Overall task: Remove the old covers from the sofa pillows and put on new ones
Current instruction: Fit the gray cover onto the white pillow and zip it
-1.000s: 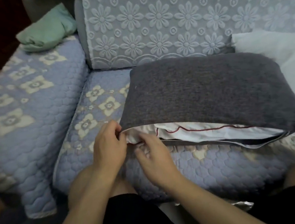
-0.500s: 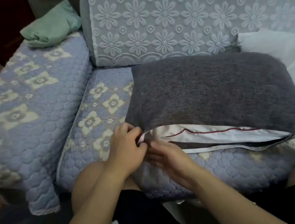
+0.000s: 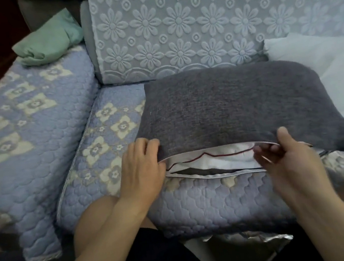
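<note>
Clearly mid-task, with the grey cover (image 3: pixel 239 105) on 1 pillow lying across the sofa seat (image 3: pixel 109 150), its near edge gaping and the white inner pillow (image 3: pixel 219 157), stitched with a red line, showing through the gap. Hard to tell whether this cover is coming off or going on; either way, not finished, the opening unclosed and the insert still largely inside. A second, bare white pillow (image 3: pixel 331 73) just beyond on the right against the sofa back (image 3: pixel 176 29), seemingly awaiting a cover. A green bundle of cloth (image 3: pixel 49 41) on the armrest (image 3: pixel 27 125), possibly another cover, though not sure. Left hand (image 3: pixel 142 170) at the near-left corner of the opening, fingers curled over and gripping the grey edge. Right hand (image 3: pixel 285 154) further along the same edge, thumb on top and fingers tucked beneath, pinching the upper lip of the cover and lifting it slightly. Both forearms reaching forward from the lap, wrists roughly level, well apart along the opening
</note>
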Demonstrator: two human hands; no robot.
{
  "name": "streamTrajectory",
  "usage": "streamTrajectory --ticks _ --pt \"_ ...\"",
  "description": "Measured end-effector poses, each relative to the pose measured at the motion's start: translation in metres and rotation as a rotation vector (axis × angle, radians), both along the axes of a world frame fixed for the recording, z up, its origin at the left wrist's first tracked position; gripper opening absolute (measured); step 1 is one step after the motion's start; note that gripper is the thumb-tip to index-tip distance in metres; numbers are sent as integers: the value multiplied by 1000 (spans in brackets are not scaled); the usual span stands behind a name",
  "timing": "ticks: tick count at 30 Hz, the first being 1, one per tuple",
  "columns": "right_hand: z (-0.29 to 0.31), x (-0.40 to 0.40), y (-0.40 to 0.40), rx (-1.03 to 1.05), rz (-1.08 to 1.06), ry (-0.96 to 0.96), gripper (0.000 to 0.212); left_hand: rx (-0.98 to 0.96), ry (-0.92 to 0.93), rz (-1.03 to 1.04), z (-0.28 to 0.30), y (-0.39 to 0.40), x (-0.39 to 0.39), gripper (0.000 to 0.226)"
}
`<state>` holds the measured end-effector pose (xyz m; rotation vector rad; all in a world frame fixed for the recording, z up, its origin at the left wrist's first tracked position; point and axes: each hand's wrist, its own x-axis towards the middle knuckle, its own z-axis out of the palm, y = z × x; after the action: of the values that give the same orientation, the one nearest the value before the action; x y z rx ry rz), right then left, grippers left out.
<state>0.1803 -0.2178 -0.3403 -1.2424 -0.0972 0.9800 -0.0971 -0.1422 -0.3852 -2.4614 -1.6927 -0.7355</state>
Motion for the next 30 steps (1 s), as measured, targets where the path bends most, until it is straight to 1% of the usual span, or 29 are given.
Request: streamTrajectory --ticks 2,3,4,5,6,8,9,11,13,14,15,16,17,18,19,20,21,22,23,24,25,27,28,30 --pt "-16 24 -8 -128 -39 -146 23 25 70 -162 -6 3 1 33" --pt "-26 37 -13 -211 -38 -176 28 28 115 -259 -11 4 3 34" --pt "-40 46 -15 -272 -11 -164 35 13 167 -333 -16 4 -1 33" --pt "-51 55 -20 -304 -10 -148 36 -17 197 -396 -21 3 1 31" --pt "-57 55 -20 -308 -2 -156 30 -63 209 -424 -26 2 -3 28" --pt "-62 52 -19 -310 33 -192 15 -202 210 -439 -28 4 -11 35" --pt "-61 46 -20 -299 24 -165 12 -289 254 -429 -25 6 -15 37" --pt "-66 48 -26 -260 -14 -22 17 -452 436 -365 -15 8 -15 32" --pt "-67 57 -29 -247 -84 55 20 -472 516 -300 -6 8 -6 22" --pt "-67 62 -30 -248 -128 46 21 -432 531 -284 -4 6 0 20" --pt "-66 64 -28 -259 -188 -7 25 -357 540 -277 -6 2 3 20" --pt "-63 66 -30 -300 -265 -102 34 -284 523 -275 -12 -3 9 21" --pt "-60 61 -27 -380 -328 -259 45 -258 513 -256 -16 -7 10 24" --pt "-54 49 -26 -454 -360 -471 51 -224 479 -237 -23 -9 9 26" --pt "-48 32 -24 -469 -355 -698 47 -175 431 -222 -29 -9 9 27" --pt "-41 10 -18 -402 -312 -917 37 -154 391 -206 -33 -10 9 26" --pt "-36 -11 -9 -283 -217 -1141 25 -132 356 -201 -35 -10 8 23" --pt "-29 -34 4 -162 -63 -1353 18 -121 323 -204 -33 -9 8 17" --pt "-24 -56 19 -36 126 -1547 15 -105 282 -219 -33 -8 7 12" --pt "-24 -71 36 79 313 -1691 16 -112 250 -228 -31 -6 7 10" --pt "-23 -88 55 168 459 -1802 24 -118 227 -230 -32 -6 4 10" --pt "-24 -108 88 209 647 -1996 42 -155 172 -241 -34 -6 -1 10" --pt "-23 -116 100 198 681 -2062 45 -170 144 -239 -36 -5 -4 11" --pt "-27 -123 117 182 657 -2107 39 -179 109 -218 -39 -3 -9 10"
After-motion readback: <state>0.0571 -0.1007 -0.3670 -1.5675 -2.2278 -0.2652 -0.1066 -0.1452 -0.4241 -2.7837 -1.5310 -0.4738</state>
